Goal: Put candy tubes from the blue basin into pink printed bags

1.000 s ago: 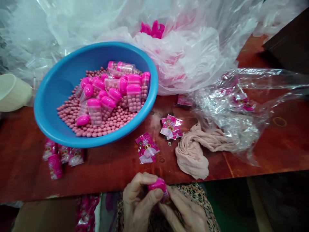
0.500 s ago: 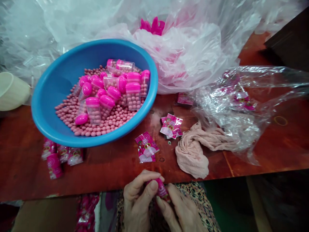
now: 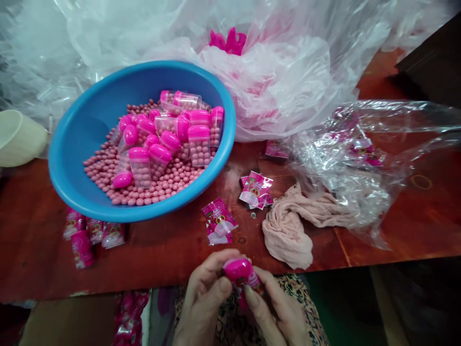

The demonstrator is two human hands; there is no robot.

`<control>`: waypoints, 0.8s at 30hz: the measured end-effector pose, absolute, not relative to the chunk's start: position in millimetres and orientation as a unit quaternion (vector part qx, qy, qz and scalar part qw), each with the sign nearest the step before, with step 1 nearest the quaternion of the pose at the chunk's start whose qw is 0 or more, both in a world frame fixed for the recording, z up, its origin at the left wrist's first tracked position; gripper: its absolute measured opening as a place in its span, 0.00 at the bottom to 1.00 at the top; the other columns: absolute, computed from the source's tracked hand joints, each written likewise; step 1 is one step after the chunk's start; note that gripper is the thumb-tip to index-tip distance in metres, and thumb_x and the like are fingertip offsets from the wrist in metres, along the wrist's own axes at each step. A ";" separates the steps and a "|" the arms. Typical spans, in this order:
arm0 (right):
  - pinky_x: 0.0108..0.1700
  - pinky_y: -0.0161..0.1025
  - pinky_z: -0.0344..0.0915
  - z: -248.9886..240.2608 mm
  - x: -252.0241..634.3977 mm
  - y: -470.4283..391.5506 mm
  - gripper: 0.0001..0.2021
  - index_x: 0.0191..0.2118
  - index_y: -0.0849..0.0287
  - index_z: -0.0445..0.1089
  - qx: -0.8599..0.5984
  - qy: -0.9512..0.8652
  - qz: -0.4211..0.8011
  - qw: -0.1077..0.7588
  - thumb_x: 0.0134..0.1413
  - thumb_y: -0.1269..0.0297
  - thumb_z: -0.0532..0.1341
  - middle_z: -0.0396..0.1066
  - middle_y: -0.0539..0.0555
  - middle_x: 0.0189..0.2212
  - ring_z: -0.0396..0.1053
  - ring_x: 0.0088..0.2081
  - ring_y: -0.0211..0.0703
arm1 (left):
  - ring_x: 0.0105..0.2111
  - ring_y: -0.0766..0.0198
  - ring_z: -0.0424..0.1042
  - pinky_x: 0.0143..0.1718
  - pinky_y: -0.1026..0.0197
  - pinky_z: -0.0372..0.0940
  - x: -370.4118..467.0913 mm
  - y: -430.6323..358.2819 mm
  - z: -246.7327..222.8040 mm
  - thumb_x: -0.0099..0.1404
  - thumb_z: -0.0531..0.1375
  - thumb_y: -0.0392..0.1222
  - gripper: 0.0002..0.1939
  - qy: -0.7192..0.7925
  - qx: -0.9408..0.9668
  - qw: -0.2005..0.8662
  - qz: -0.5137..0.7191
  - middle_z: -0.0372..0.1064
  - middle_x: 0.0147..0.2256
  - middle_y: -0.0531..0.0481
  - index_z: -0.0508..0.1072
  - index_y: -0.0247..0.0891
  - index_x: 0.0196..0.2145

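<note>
Just off the table's front edge, my left hand (image 3: 204, 294) and my right hand (image 3: 279, 307) are closed on one small pink-capped candy container (image 3: 237, 268). Its rounded cap faces up, and a printed pink label (image 3: 254, 280) wraps its side. Fingers hide much of its lower body. Beyond my hands lie a few loose pink labels (image 3: 218, 216), with a small stack of labels (image 3: 256, 188) farther right. The blue basin (image 3: 144, 215) holds pink candy balls (image 3: 158, 192) and several filled clear containers with pink caps (image 3: 199, 139).
Labelled containers (image 3: 82, 247) lie before the basin at left. A crumpled pinkish cloth (image 3: 288, 235) and clear plastic wrap (image 3: 334, 163) lie to the right. Large translucent bags (image 3: 288, 77) cover the back. A cream cup (image 3: 19, 137) stands at far left.
The container has turned in my fingers, so its pink cap now shows at the top. My left thumb has shifted down, uncovering more of it. Things on the table stay put.
</note>
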State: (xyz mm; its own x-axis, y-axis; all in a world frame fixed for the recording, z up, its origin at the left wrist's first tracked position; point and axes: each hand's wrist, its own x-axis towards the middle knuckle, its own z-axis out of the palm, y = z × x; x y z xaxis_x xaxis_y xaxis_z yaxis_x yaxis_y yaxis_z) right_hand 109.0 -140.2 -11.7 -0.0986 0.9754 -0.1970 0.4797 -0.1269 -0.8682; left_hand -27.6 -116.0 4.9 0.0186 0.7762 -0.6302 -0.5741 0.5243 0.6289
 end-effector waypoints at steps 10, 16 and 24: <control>0.35 0.35 0.74 6.8 99.7 -133.2 0.18 0.52 0.48 0.68 -0.589 -0.602 0.424 0.334 0.65 0.54 0.47 0.79 0.53 0.37 0.78 0.35 0.47 | 0.37 0.54 0.74 0.40 0.59 0.64 -10.1 -122.9 7.0 0.59 0.63 0.48 0.11 0.511 0.174 0.679 0.498 0.79 0.36 0.47 0.80 0.42 0.36; 0.34 0.35 0.73 -3.2 99.9 -142.5 0.19 0.55 0.49 0.66 -0.580 -0.609 0.433 0.324 0.66 0.54 0.46 0.79 0.52 0.35 0.78 0.33 0.46 | 0.36 0.55 0.72 0.37 0.60 0.63 -5.1 -126.9 8.2 0.62 0.59 0.48 0.12 0.520 0.170 0.667 0.506 0.77 0.34 0.45 0.80 0.40 0.34; 0.31 0.34 0.71 -2.4 97.7 -130.4 0.22 0.47 0.53 0.71 -0.555 -0.610 0.473 0.309 0.66 0.54 0.42 0.77 0.54 0.24 0.76 0.26 0.44 | 0.34 0.59 0.72 0.38 0.62 0.64 -3.6 -121.0 5.9 0.66 0.54 0.44 0.15 0.502 0.108 0.686 0.515 0.77 0.33 0.45 0.79 0.37 0.33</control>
State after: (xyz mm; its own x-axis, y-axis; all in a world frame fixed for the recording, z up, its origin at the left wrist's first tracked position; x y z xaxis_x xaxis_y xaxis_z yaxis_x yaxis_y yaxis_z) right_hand 97.7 -130.4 -2.4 -0.1921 0.9701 -0.1485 0.3855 -0.0645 -0.9205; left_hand -3.6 -121.0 5.9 -0.0345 0.8152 -0.5782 -0.5992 0.4462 0.6648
